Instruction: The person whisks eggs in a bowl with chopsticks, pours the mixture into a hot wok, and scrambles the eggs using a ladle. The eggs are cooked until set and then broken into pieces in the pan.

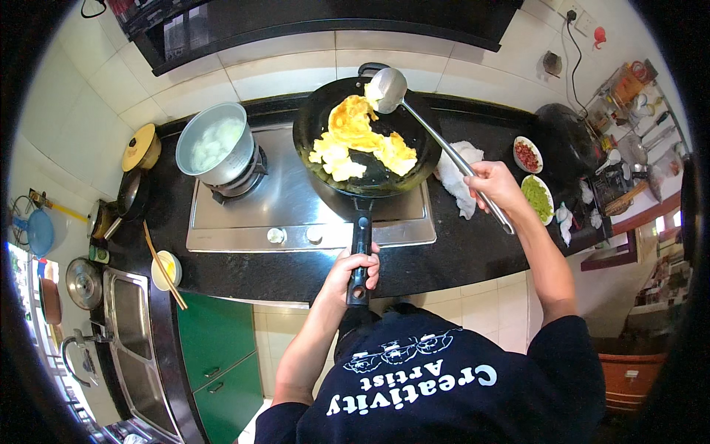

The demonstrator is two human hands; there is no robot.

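My left hand (350,273) grips the black handle of a wok (410,114), which sits over the right side of the stove. Cooked egg (355,136) lies inside it in yellow, partly browned pieces. In my right hand (493,186) is the long metal handle of a ladle (391,89). The ladle's bowl is over the far rim of the wok, touching or just above a bit of egg. A white cloth (461,166) lies on the counter right of the wok, partly behind the ladle handle.
A grey pot (191,150) of cloudy liquid with pale pieces stands on the left burner. Chopsticks (163,263) rest across a bowl (176,266) at the counter's left. Bowls of chopped red food (527,155) and green food (536,197) stand at right. A range hood (333,14) hangs above.
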